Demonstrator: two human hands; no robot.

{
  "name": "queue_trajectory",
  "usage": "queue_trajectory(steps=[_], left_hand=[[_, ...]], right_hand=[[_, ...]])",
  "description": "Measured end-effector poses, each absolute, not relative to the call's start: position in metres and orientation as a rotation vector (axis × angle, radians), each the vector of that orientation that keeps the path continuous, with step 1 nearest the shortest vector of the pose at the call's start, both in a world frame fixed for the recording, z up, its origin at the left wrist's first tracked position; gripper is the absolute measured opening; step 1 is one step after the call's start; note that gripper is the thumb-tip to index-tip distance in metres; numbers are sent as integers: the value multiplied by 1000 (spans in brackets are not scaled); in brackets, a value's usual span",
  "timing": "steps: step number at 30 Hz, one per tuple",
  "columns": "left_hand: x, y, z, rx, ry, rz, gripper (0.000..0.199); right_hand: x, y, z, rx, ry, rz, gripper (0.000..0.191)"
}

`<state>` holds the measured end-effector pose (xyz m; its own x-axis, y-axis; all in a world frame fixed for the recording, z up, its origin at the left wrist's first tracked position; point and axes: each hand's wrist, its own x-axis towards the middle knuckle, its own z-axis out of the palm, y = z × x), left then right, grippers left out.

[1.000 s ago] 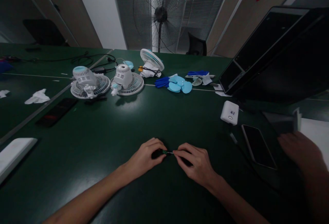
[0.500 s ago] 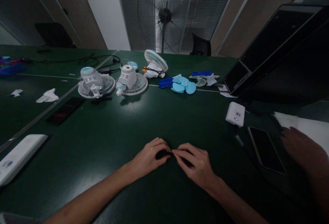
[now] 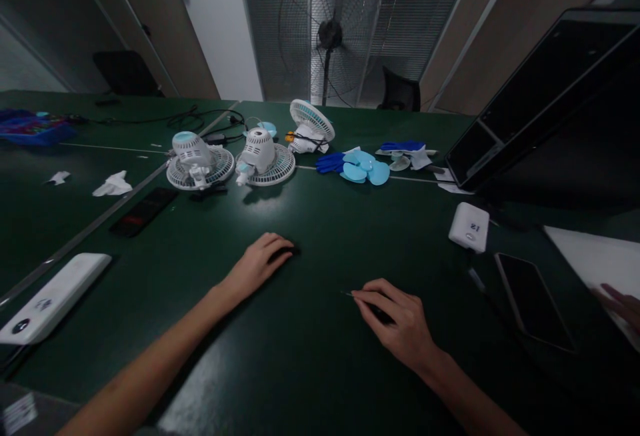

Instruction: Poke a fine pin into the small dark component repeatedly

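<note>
My left hand point(image 3: 257, 264) rests on the dark green table point(image 3: 320, 356), its fingers closed over a small black object point(image 3: 286, 251) at the fingertips. My right hand point(image 3: 397, 319) lies closer to me and to the right, gripping a thin dark tool, maybe a small screwdriver point(image 3: 367, 303), whose tip points left. The two hands are apart. The black object is mostly hidden and I cannot tell what it is.
Three small white fans point(image 3: 260, 156) and blue fan blades point(image 3: 363, 168) lie at the back. A white charger point(image 3: 469, 227) and a phone point(image 3: 533, 301) lie on the right, with another person's fingers point(image 3: 623, 303) at the right edge. A white device point(image 3: 53, 297) and a black phone point(image 3: 143, 211) lie on the left.
My hands were joined at the middle of the table. My left hand has moved away up and left with the small black object. The other person's hand has drawn back to the right.
</note>
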<state>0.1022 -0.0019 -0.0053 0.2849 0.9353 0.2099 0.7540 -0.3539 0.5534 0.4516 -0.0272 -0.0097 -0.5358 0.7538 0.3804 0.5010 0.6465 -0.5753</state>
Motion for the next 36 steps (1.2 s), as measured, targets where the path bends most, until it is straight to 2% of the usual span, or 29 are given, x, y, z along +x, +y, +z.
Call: queue_trajectory(steps=[5, 10, 17, 27, 36], left_hand=[[0, 25, -6, 2040, 1947, 862, 46], [-48, 25, -13, 1908, 2142, 917, 50], [-67, 20, -24, 1776, 2185, 943, 54], [-63, 12, -13, 1541, 2377, 1165, 36], [-46, 21, -9, 1349, 2142, 1372, 49]], right_hand=[[452, -27, -12, -960, -2253, 552, 22], [450, -26, -11, -975, -2258, 533, 21], [451, -26, -10, -978, -2258, 557, 20], [452, -25, -13, -990, -2262, 597, 19], [452, -25, -14, -974, -2247, 603, 19]])
